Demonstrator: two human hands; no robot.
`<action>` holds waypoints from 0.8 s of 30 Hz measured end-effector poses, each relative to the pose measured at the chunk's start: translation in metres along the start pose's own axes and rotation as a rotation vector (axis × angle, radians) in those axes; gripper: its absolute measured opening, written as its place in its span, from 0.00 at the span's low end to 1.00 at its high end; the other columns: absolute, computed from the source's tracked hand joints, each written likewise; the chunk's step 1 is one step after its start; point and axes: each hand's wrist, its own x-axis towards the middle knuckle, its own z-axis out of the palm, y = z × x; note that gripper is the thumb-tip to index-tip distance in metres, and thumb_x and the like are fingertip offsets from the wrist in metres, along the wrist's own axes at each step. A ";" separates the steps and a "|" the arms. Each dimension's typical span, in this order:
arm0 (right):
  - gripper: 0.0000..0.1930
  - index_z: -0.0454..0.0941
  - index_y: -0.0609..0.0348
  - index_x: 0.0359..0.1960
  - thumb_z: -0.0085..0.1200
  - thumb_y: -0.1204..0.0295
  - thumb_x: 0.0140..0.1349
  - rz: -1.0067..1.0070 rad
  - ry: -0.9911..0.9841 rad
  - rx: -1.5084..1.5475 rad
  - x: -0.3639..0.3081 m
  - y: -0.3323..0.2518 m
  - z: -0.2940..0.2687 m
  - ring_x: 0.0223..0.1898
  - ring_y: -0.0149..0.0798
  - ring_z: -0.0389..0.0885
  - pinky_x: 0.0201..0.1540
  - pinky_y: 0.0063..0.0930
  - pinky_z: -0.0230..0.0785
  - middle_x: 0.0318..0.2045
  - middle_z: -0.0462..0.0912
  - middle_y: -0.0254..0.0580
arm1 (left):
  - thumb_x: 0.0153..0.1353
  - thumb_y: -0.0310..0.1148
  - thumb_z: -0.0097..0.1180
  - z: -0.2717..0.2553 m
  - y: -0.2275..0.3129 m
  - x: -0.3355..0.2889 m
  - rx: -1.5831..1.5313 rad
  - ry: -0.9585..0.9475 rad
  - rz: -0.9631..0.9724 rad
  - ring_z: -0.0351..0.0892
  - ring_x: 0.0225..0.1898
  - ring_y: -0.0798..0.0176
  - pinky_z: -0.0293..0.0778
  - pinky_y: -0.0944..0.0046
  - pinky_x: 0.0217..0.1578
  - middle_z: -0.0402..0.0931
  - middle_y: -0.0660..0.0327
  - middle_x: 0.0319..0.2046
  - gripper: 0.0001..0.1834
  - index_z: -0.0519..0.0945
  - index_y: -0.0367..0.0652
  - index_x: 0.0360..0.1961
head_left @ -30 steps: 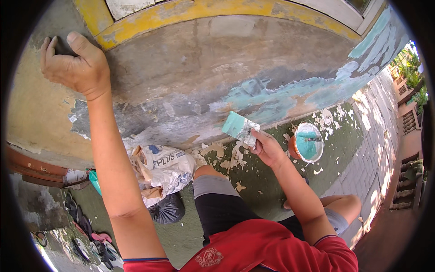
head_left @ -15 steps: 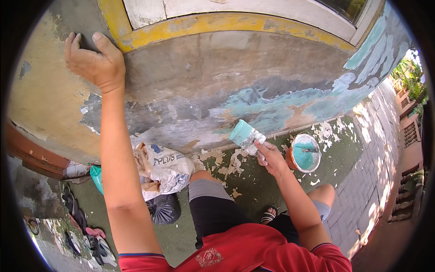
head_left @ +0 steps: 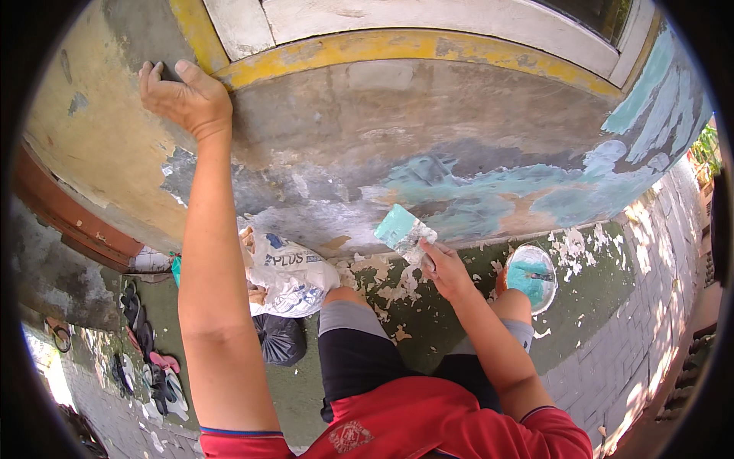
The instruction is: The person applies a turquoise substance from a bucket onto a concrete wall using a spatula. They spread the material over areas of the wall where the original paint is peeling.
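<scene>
My left hand rests against the wall just left of the window frame's lower corner. Its thumb and fingers are apart, loosely bent, and hold nothing. In my right hand is a wide putty knife, its blade coated with teal paste and its lower part crusted with whitish residue. The blade is held out before the lower wall, where teal and white smears cover grey and brown patches. Right of that hand, a bucket of teal paste stands on the ground with a tool lying in it.
A yellow sill runs below the white window frame. Beside my left arm sit a crumpled white sack and a black plastic bag. Paint flakes litter the green floor. Sandals lie at the lower left; paving extends rightward.
The view has turned a little, so the wall, bucket and sack appear farther right. The putty knife has shifted slightly left, and my right knee has swung inward beside the bucket.
</scene>
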 end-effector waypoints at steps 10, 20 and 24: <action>0.12 0.69 0.53 0.31 0.59 0.65 0.68 0.152 0.008 0.283 0.023 0.007 0.030 0.16 0.21 0.62 0.18 0.19 0.50 0.20 0.69 0.26 | 0.70 0.46 0.45 0.001 -0.004 0.001 0.055 0.001 0.022 0.62 0.60 0.41 0.56 0.43 0.63 0.65 0.41 0.58 0.26 0.68 0.29 0.52; 0.09 0.70 0.57 0.36 0.55 0.67 0.67 0.350 -0.179 0.664 0.063 0.006 0.021 0.12 0.20 0.59 0.13 0.17 0.50 0.16 0.66 0.23 | 0.71 0.48 0.44 0.001 -0.001 0.001 0.062 -0.004 0.035 0.63 0.60 0.42 0.57 0.44 0.62 0.65 0.41 0.58 0.27 0.68 0.29 0.51; 0.10 0.71 0.63 0.38 0.53 0.67 0.69 0.372 -0.144 0.821 0.073 -0.007 0.028 0.11 0.20 0.63 0.13 0.17 0.51 0.16 0.69 0.24 | 0.71 0.48 0.44 -0.001 -0.003 0.003 0.066 -0.005 0.035 0.63 0.59 0.42 0.57 0.44 0.63 0.65 0.40 0.58 0.27 0.68 0.28 0.52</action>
